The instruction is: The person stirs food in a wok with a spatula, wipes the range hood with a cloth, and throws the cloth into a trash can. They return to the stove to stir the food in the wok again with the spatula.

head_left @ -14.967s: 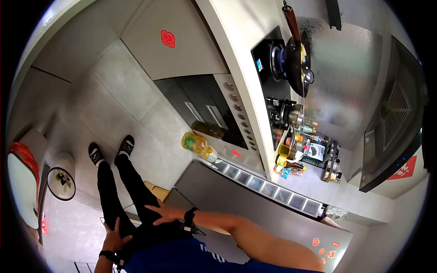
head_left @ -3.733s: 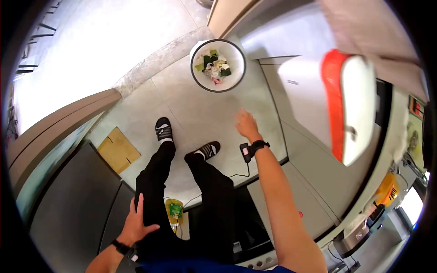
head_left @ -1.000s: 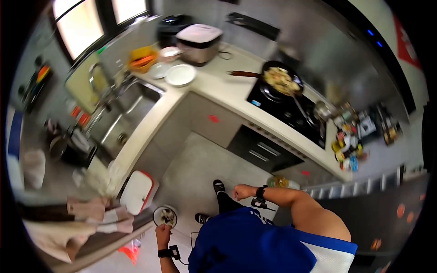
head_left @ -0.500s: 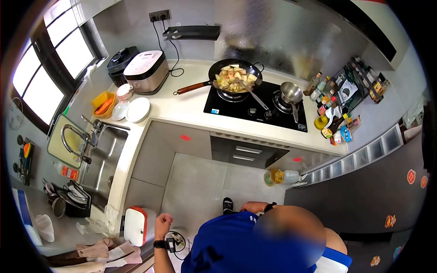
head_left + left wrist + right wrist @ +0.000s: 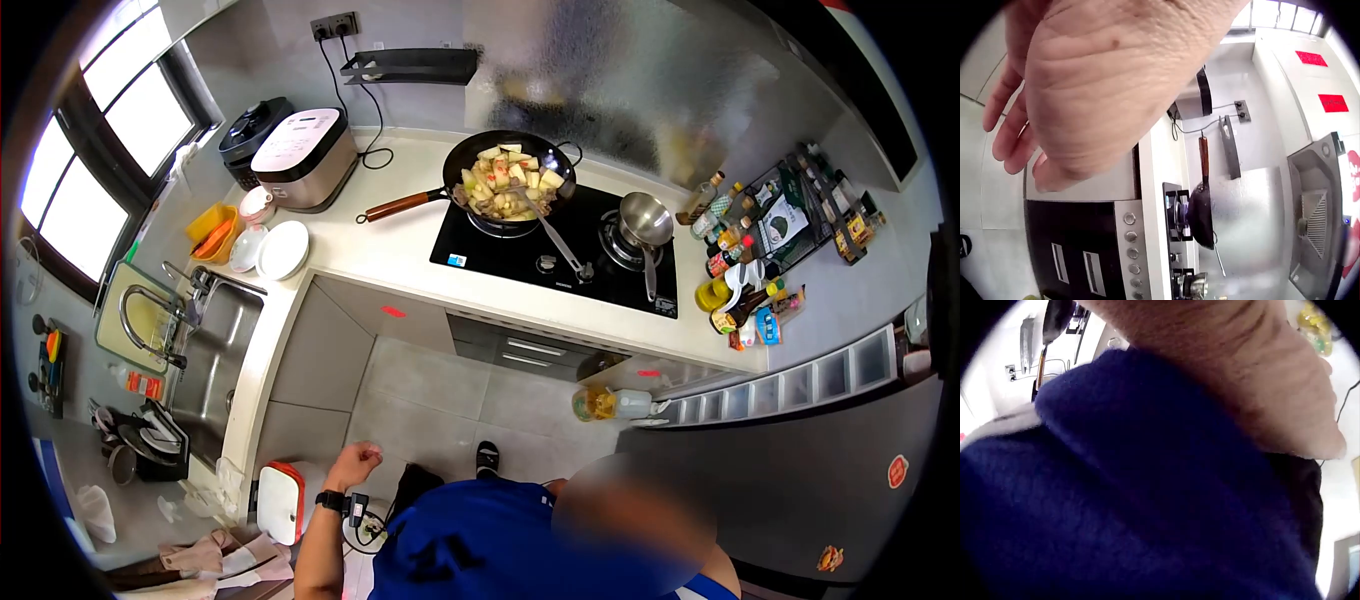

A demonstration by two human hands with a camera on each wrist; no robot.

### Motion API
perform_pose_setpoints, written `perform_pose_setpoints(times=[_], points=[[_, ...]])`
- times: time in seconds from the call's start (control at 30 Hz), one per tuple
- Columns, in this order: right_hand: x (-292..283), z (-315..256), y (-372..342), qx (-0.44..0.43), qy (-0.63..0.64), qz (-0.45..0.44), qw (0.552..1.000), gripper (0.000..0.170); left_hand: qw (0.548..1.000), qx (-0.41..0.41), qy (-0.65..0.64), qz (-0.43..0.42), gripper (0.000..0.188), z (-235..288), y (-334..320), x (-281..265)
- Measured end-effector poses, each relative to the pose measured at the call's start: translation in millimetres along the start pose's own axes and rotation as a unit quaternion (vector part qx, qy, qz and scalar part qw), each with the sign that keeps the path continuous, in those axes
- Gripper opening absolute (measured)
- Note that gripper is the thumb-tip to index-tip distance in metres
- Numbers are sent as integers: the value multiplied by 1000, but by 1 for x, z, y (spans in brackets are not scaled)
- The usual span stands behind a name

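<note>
My left hand (image 5: 355, 465) hangs over the floor beside my body in the head view, its fingers loosely bent and holding nothing. The left wrist view shows its palm side (image 5: 1097, 94) large, with nothing in the fingers. My right hand (image 5: 1272, 381) is beside the blue shirt (image 5: 1147, 462) in the right wrist view, its fingers mostly hidden; an arm and the shirt cover it in the head view. Ahead on the black gas stove (image 5: 600, 272), a wok (image 5: 455, 165) holds pale chunks of food (image 5: 505, 180). A spatula (image 5: 560, 240) leans in it, handle toward me.
A small saucepan (image 5: 645, 220) stands on the right burner, with bottles (image 5: 715, 290) beyond it. Left of the wok are a rice cooker (image 5: 305, 160), white plates (image 5: 284, 250) and the sink (image 5: 215, 360). A lidded bin (image 5: 282, 503) and a round bin (image 5: 365, 525) stand near my left arm.
My view has swung from the floor and round bin back to the stove. My right hand, earlier stretched over the floor, is now at my side; my left hand is slightly further left.
</note>
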State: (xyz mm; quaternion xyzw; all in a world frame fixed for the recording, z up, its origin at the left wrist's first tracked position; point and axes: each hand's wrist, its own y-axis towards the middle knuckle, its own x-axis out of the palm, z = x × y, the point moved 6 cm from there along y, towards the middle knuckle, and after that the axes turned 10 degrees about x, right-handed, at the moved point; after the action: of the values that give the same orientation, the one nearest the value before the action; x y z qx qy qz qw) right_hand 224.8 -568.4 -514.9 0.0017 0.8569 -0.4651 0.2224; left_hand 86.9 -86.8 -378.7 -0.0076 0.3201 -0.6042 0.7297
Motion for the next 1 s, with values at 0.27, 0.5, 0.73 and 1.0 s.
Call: perform_pose_setpoints(times=[0.27,0.5,0.73,1.0], points=[[-63,-64,-8,29,-61,7,998,21,988,111,109,21,42,88,95,-83],[-185,-83,3,81,-31,298,951,22,920,329,170,126,79,148,196,-184],[-330,-176,-91,103,43,672,733,19,901,374,181,127,84,196,275,-229],[-438,-187,-122,158,-78,723,668,62,898,377,177,143,82,219,345,-230]])
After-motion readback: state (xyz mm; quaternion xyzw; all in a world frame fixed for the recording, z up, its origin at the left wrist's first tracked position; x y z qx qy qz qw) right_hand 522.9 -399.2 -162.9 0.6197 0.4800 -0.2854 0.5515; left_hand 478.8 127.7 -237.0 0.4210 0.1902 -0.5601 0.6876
